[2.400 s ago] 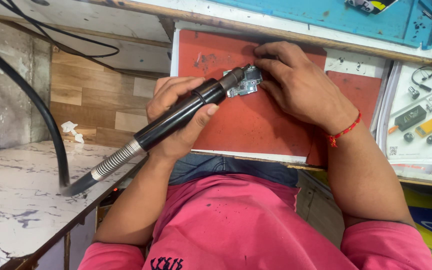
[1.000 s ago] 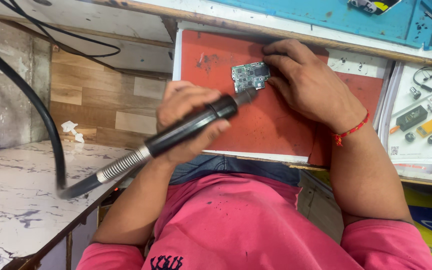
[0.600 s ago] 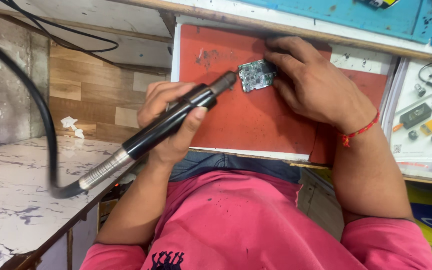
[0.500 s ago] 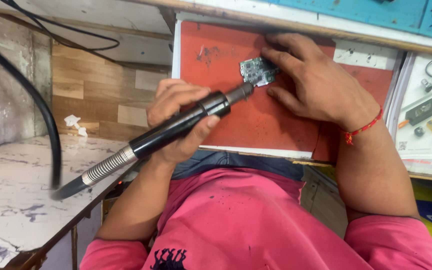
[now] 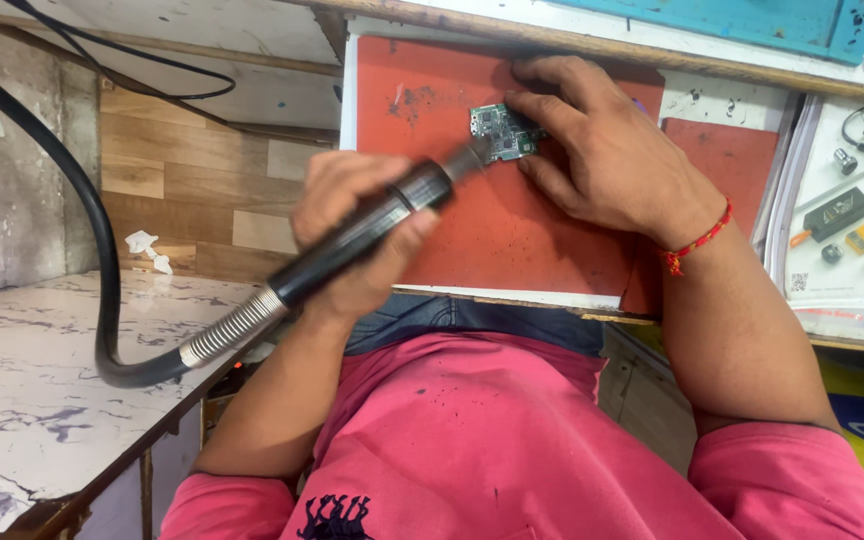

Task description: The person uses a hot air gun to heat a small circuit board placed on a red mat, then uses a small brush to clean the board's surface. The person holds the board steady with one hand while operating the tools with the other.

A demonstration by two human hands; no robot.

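- Left hand (image 5: 357, 235) wrapped tight around a black hot-air handpiece (image 5: 362, 235), metal nozzle aimed at the near-left edge of a small green circuit board (image 5: 502, 133).
- Nozzle tip just at the board's edge; cannot tell whether touching or a hair above.
- Right hand (image 5: 607, 150) pressed down beside the board, fingertips (image 5: 524, 105) pinning its far and right edges flat; not curled shut around anything, only bracing.
- Board lying on the red work mat (image 5: 532, 240), toward the mat's far side, on the desk (image 5: 602, 45).
- Dark smudge (image 5: 414, 98) on the mat just left of the board.
- Thick black hose (image 5: 72, 200) with a coiled metal collar running from the handpiece off to the left, over a white marbled side surface (image 5: 42, 370).
- Printed sheet with pictured small tools (image 5: 852, 220) to the right; blue mat (image 5: 772, 20) at the far edge.
- Judged progress: mid-work, heat being applied at one spot; no part visibly lifted off or set aside, board not released, handpiece not put down.
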